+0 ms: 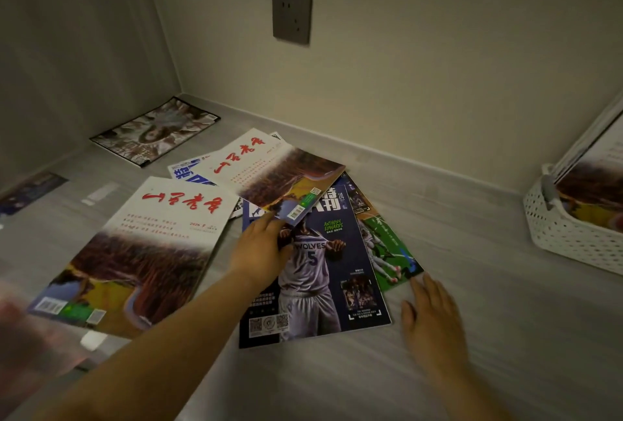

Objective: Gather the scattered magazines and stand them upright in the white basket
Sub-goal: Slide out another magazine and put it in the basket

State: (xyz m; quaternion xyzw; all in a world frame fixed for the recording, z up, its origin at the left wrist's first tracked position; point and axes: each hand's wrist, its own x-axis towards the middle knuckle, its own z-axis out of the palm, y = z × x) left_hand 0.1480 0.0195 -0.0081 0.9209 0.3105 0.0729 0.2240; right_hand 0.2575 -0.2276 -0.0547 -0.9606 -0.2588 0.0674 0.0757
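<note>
Several magazines lie scattered on the grey floor. My left hand [261, 248] pinches the near corner of a white magazine with red lettering [269, 167] and lifts it off the pile. Under it lies a dark basketball magazine [323, 285], with a green-covered one [387, 245] beneath that. My right hand [435, 316] rests flat on the floor with straight fingers, beside the green magazine's corner. A second red-lettered magazine [135, 252] lies to the left. The white basket [569, 235] stands at the right edge with a magazine [600, 177] upright in it.
Another magazine with a portrait cover [155, 130] lies in the far left corner, and a dark one [30, 191] at the left edge. A grey wall socket [291, 16] sits above the skirting. Bare floor lies between the pile and the basket.
</note>
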